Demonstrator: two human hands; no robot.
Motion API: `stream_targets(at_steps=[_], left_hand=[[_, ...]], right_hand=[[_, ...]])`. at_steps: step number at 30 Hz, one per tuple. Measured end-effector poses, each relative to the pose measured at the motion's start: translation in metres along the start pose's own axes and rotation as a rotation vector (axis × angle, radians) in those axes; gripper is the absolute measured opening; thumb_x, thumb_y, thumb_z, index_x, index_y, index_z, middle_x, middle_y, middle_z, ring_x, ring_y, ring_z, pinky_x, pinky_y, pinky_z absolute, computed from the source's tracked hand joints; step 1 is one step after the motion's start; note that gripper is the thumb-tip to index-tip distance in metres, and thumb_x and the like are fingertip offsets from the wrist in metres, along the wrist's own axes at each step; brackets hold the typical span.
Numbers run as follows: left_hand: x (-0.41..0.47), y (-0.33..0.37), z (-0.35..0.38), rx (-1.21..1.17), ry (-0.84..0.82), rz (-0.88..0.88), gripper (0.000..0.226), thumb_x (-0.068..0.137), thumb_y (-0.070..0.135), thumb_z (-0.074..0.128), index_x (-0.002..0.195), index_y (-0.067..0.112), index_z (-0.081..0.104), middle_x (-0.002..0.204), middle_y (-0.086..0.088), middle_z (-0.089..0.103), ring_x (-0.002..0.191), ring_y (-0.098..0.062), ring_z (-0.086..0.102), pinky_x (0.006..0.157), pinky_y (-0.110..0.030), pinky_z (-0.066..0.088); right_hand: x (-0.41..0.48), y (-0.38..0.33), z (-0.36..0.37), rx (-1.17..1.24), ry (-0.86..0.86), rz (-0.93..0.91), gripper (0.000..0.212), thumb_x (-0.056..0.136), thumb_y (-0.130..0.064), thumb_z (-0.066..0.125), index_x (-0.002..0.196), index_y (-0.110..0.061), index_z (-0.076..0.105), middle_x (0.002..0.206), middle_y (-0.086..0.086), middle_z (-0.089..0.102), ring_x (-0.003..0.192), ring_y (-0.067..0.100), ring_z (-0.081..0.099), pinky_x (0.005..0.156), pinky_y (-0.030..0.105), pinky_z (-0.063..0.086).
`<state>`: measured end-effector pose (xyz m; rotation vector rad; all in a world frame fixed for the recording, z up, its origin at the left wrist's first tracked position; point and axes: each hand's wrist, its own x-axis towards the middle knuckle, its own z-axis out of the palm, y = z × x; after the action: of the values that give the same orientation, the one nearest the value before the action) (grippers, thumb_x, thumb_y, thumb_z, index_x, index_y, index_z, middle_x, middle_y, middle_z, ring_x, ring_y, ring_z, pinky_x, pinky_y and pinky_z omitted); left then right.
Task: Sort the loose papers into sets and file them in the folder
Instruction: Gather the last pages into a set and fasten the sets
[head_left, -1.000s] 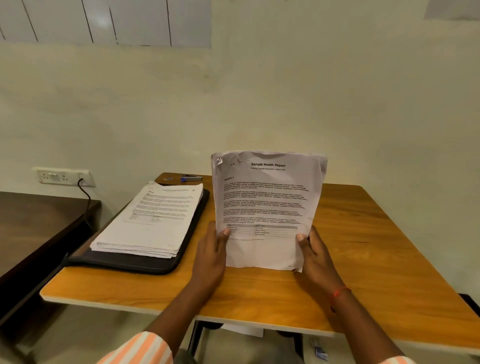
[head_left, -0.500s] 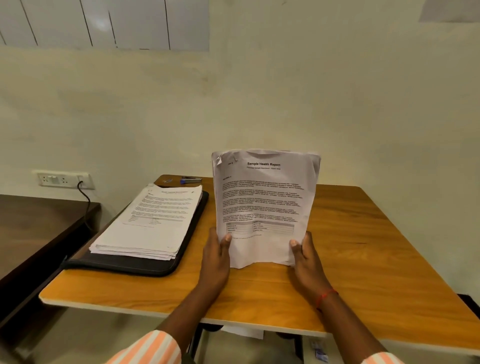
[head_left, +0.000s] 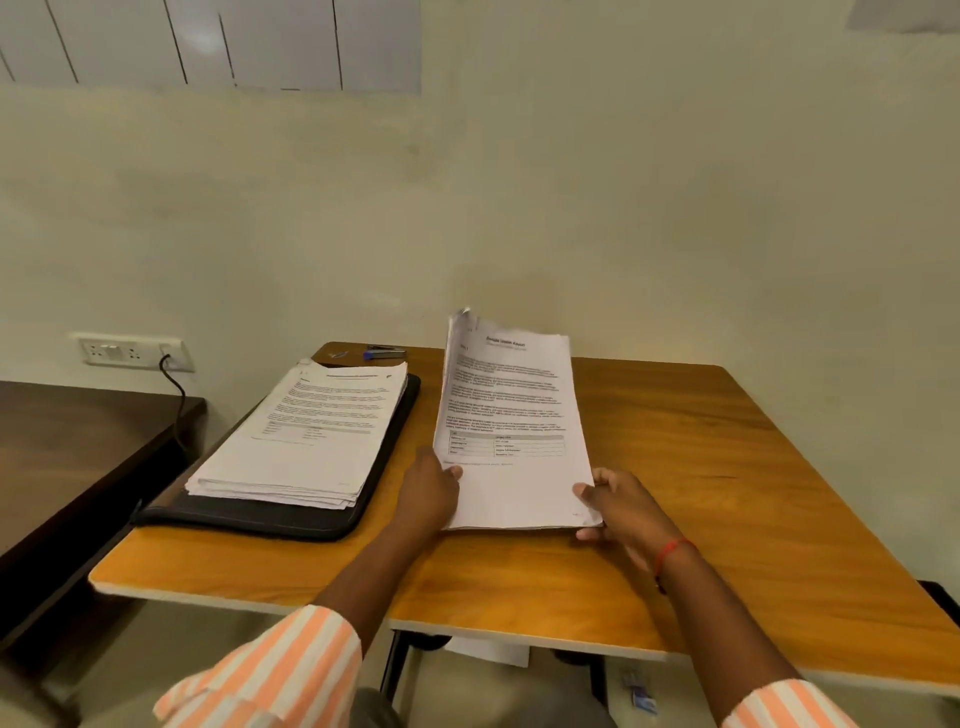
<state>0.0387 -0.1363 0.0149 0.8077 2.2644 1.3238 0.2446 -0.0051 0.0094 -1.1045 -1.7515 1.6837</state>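
Fingers (head_left: 452, 472) of the left hand (head_left: 431, 493) and right hand (head_left: 621, 506) pinch the near corners of a white printed paper set (head_left: 511, 431). It's tilted, near edge low over the orange-brown wooden tabletop (head_left: 727, 467), probably to square the sheets. The black zip folder (head_left: 291, 519) lies flat to the left under a thick white paper stack (head_left: 311, 436), handy for filing. A small blue stapler (head_left: 384, 354) sits at the far edge.
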Motion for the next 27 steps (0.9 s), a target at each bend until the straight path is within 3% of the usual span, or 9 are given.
stream_targets(at_steps=[6, 10, 12, 14, 16, 18, 21, 24, 27], left_hand=[[0.0, -0.005, -0.002, -0.028, -0.151, -0.151, 0.043, 0.102, 0.018, 0.058, 0.141, 0.005, 0.046, 0.143, -0.012, 0.056, 0.125, -0.031, 0.056, 0.095, -0.034, 0.048], [-0.005, -0.004, -0.017, -0.137, -0.319, -0.325, 0.034, 0.103, 0.02, 0.058, 0.134, 0.008, 0.049, 0.115, -0.015, 0.068, 0.085, -0.022, 0.072, 0.058, -0.028, 0.059], [-0.008, -0.008, -0.025, -0.178, -0.38, -0.394, 0.031, 0.101, 0.015, 0.059, 0.129, 0.003, 0.051, 0.104, -0.017, 0.072, 0.073, -0.02, 0.075, 0.052, -0.023, 0.058], [-0.009, -0.008, -0.03, -0.2, -0.367, -0.421, 0.034, 0.101, 0.016, 0.06, 0.13, 0.0, 0.051, 0.104, -0.019, 0.074, 0.083, -0.024, 0.076, 0.063, -0.026, 0.06], [-0.016, -0.003, -0.032, 0.005, -0.402, -0.353, 0.048, 0.105, 0.036, 0.048, 0.141, 0.003, 0.048, 0.123, -0.019, 0.067, 0.111, -0.028, 0.067, 0.09, -0.029, 0.052], [-0.024, -0.011, -0.033, 0.438, -0.454, -0.101, 0.06, 0.106, 0.049, 0.033, 0.146, 0.005, 0.043, 0.134, -0.021, 0.058, 0.122, -0.032, 0.056, 0.099, -0.034, 0.042], [-0.018, -0.007, -0.034, -0.036, -0.345, -0.315, 0.039, 0.104, 0.026, 0.054, 0.135, 0.003, 0.052, 0.124, -0.021, 0.065, 0.097, -0.026, 0.07, 0.086, -0.038, 0.059], [-0.016, -0.001, -0.046, -0.053, -0.369, -0.345, 0.026, 0.098, 0.022, 0.065, 0.118, 0.007, 0.058, 0.104, -0.012, 0.072, 0.081, -0.02, 0.074, 0.064, -0.035, 0.063], [-0.01, 0.01, -0.053, -0.23, -0.311, -0.305, 0.024, 0.098, 0.029, 0.064, 0.114, 0.012, 0.06, 0.105, -0.01, 0.073, 0.093, -0.026, 0.072, 0.079, -0.043, 0.062]], right_hand=[[0.004, 0.012, -0.003, 0.031, 0.089, 0.068, 0.01, 0.094, 0.0, 0.064, 0.103, -0.001, 0.068, 0.109, 0.012, 0.073, 0.096, 0.026, 0.072, 0.062, 0.025, 0.06], [0.007, 0.016, -0.004, 0.052, 0.17, 0.082, 0.013, 0.092, 0.003, 0.066, 0.104, 0.002, 0.068, 0.105, 0.013, 0.073, 0.086, 0.024, 0.074, 0.059, 0.023, 0.059], [0.009, 0.019, -0.005, 0.05, 0.19, 0.091, 0.018, 0.091, 0.003, 0.067, 0.11, 0.004, 0.066, 0.106, 0.014, 0.072, 0.083, 0.023, 0.074, 0.059, 0.023, 0.059], [0.009, 0.02, -0.006, 0.046, 0.19, 0.099, 0.022, 0.091, 0.002, 0.067, 0.113, 0.004, 0.065, 0.108, 0.014, 0.072, 0.084, 0.023, 0.074, 0.059, 0.023, 0.059], [0.008, 0.019, -0.003, 0.044, 0.182, 0.099, 0.023, 0.092, 0.001, 0.067, 0.114, 0.003, 0.065, 0.109, 0.013, 0.071, 0.087, 0.024, 0.073, 0.059, 0.023, 0.059], [0.006, 0.019, 0.0, 0.04, 0.174, 0.094, 0.022, 0.092, 0.0, 0.067, 0.114, 0.002, 0.065, 0.109, 0.012, 0.071, 0.089, 0.024, 0.073, 0.059, 0.023, 0.059], [0.002, 0.02, -0.001, 0.053, 0.168, 0.076, 0.021, 0.092, 0.0, 0.067, 0.112, 0.002, 0.067, 0.109, 0.013, 0.073, 0.088, 0.023, 0.074, 0.062, 0.025, 0.06], [-0.006, 0.017, -0.006, 0.08, 0.163, 0.068, 0.016, 0.092, 0.001, 0.066, 0.108, 0.001, 0.069, 0.104, 0.012, 0.074, 0.086, 0.023, 0.075, 0.062, 0.025, 0.06], [-0.019, 0.014, -0.007, 0.09, 0.08, 0.045, 0.014, 0.093, -0.001, 0.065, 0.107, -0.001, 0.07, 0.103, 0.01, 0.076, 0.089, 0.024, 0.075, 0.065, 0.026, 0.061]])
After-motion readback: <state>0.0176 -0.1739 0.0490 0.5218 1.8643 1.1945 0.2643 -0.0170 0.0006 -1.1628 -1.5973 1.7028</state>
